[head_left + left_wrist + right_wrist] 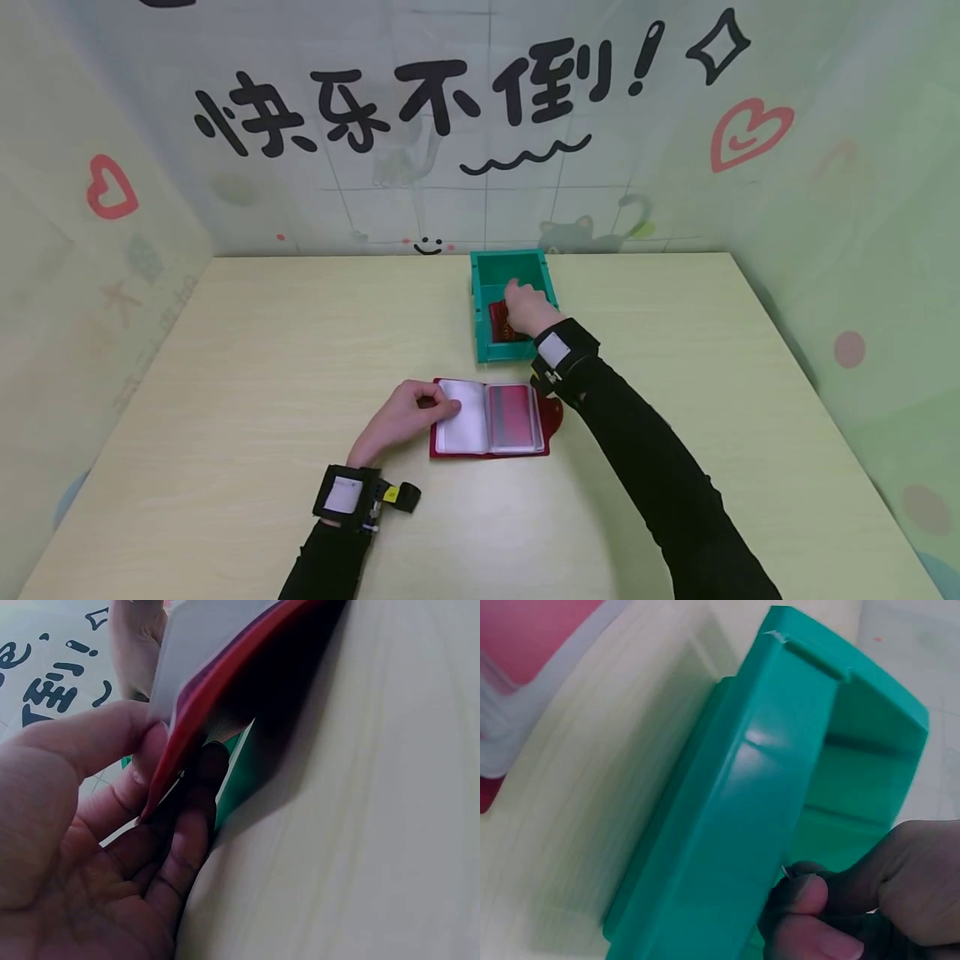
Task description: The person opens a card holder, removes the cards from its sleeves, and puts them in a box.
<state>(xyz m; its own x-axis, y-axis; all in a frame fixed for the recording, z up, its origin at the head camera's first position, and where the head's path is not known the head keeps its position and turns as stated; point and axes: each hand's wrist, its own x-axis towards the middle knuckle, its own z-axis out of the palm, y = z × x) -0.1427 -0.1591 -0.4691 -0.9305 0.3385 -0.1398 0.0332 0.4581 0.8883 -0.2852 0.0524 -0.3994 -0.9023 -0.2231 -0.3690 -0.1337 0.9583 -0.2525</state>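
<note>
A red card holder (491,419) lies open on the table, with clear sleeves on its left side and a pink card in a sleeve on its right. My left hand (442,408) pinches its left edge. In the left wrist view the thumb (142,742) lies on top and the fingers curl beneath the raised red cover (225,697). My right hand (517,296) reaches down into the green bin (480,308), over the red card (498,323) lying there. In the right wrist view its fingertips (810,889) are curled together inside the bin (780,810), pinching a thin edge.
The pale wooden table (225,400) stretches wide to the left and right of the holder. Decorated walls close it in at the back and on both sides. The bin stands just beyond the holder, near the table's middle.
</note>
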